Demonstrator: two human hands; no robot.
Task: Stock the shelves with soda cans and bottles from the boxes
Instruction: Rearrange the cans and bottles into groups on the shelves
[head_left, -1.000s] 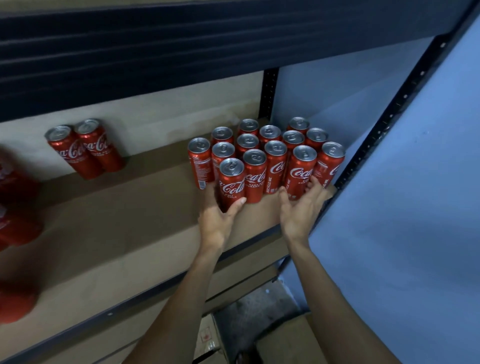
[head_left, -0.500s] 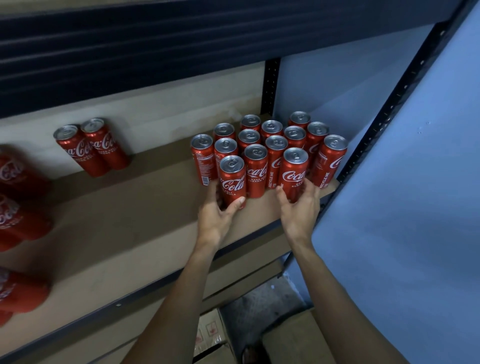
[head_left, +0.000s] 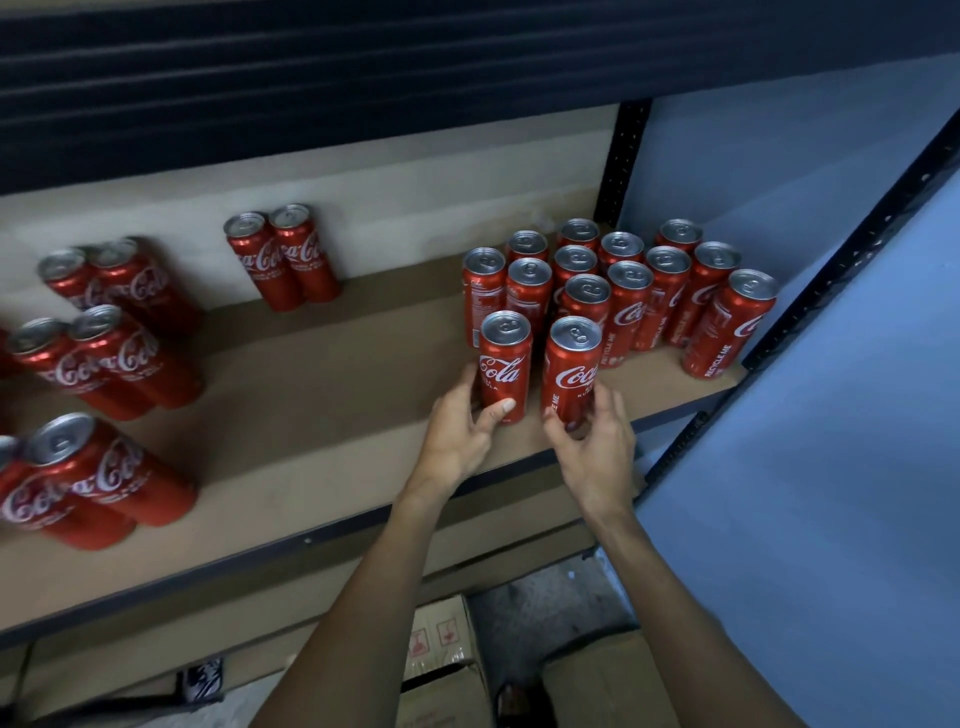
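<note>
Two slim red cola cans stand near the front of the brown shelf board. My left hand grips the left can at its base. My right hand grips the right can, which tilts a little. Just behind them, a cluster of several upright red cans fills the shelf's right end, out to a can at the far right edge.
A pair of cans stands at the back wall, and several more cans crowd the shelf's left side. Black uprights frame the shelf, with a blue wall to the right. Cardboard boxes sit on the floor below.
Both hands have drawn their cans forward and left, away from the cluster, toward the shelf's front edge. The view has shifted, showing more cans at the left.
</note>
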